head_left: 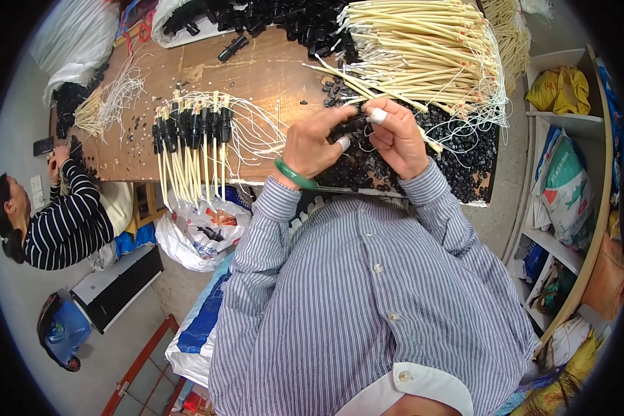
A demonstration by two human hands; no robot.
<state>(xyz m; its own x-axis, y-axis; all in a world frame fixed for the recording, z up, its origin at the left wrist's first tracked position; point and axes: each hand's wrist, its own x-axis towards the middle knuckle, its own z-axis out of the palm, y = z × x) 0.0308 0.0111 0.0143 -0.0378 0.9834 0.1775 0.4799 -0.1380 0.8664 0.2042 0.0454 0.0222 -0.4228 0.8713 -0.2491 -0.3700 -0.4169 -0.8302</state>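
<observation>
In the upper middle of the frame, at the near edge of a brown table (pixel 187 66), the person's two hands are close together with bent fingers. The left hand (pixel 313 144), below which a green bracelet (pixel 295 175) circles the wrist, is turned toward the right hand (pixel 397 139), and a dark part (pixel 354 127) is seen between their fingertips. Each hand has a white covering on one digit. The dark part lies in front of a spread of small black pieces (pixel 457 156), so its outline is lost in them; the fingers also cover some of it. For this reason one cannot tell which hand grasps it, or whether both do. Just above the hands, toward the upper right, lies a large heap of cream tubes (pixel 416 52) with white threads, whose top is cut off by the frame. A pile of black cylindrical parts (pixel 284 21) beside it is cut off likewise. Left of the hands, cream tubes with black fittings (pixel 197 132) lie in a row, their lower ends reaching over a white plastic bag (pixel 204 239). At the far left, a co-worker in a striped top (pixel 69 222) sits by the table; what this person handles is too small to make out.
</observation>
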